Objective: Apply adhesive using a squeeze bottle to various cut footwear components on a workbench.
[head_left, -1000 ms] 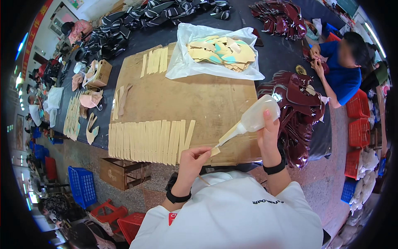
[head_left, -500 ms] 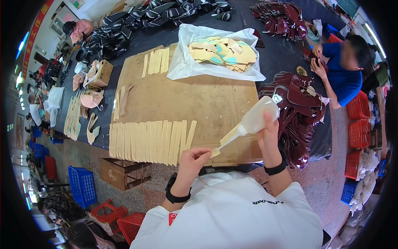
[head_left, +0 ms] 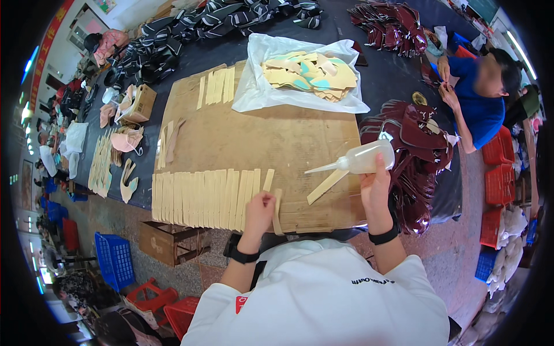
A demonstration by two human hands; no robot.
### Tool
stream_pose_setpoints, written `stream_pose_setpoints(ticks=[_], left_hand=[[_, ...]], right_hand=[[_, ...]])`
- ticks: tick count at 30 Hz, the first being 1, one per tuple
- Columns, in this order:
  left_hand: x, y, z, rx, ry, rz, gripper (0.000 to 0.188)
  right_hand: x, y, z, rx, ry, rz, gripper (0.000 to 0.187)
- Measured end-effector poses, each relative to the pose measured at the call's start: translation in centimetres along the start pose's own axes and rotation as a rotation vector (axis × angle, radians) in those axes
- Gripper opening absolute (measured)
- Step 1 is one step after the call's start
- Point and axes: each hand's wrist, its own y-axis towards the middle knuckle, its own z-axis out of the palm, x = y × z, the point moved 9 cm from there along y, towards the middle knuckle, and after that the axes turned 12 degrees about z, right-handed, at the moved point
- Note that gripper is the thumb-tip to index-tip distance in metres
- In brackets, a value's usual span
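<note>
My right hand (head_left: pixel 375 179) is wrapped round a translucent squeeze bottle (head_left: pixel 369 157), tilted so that its long thin nozzle points left over the cardboard. Beneath the nozzle lies a loose beige strip (head_left: pixel 326 187). At the right end of a row of beige strips (head_left: pixel 202 199), my left hand (head_left: pixel 261 212) has its fingers closed together against a slightly curved beige strip (head_left: pixel 277 213). The exact contact of the fingertips is partly hidden. The row's strips lie side by side, some overlapping, along the near edge of the cardboard sheet (head_left: pixel 254 141).
White plastic (head_left: pixel 242 98) holds a heap of beige cut pieces at the back. Dark red glossy pieces (head_left: pixel 410 167) are piled on the right, where a co-worker in blue (head_left: pixel 476 98) sits. Black-and-white pieces (head_left: pixel 213 26) lie far back; a small cardboard box (head_left: pixel 143 104) stands left.
My left hand has moved left from the bottle's nozzle to the row's end, with a strip beside its fingers. The bottle has tipped closer to level, its nozzle now away from that hand.
</note>
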Motion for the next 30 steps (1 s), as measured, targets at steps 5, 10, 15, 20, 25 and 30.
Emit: stream_pose_setpoints(ticks=[5,10,15,20,25,30], left_hand=[[2.3,3.0,-1.7,-0.155,-0.003,-0.113,0.014],[3.0,4.1,-2.1,-0.238,0.117,-0.091,0.013],[2.4,3.8,-1.8,-0.239,0.221,-0.105,0.010],[0.1,3.8,-2.0,-0.283,0.472,0.062,0.007],[-1.5,3.8,-1.7,-0.200,0.659,0.093,0.007],[-7.5,3.9,2.5,-0.121,0.228,0.351,0.011]], right_hand=[[-0.2,0.1,-0.7,-0.033,0.039,0.026,0.043],[0.0,-0.1,-1.2,-0.047,0.054,0.029,0.044],[0.7,-0.4,-1.9,-0.070,0.071,0.017,0.046],[1.0,-0.3,-2.9,-0.081,0.075,0.023,0.047],[2.0,-0.7,-2.7,0.104,0.551,0.248,0.042],[3.2,-1.6,-0.5,0.517,0.831,0.387,0.036]])
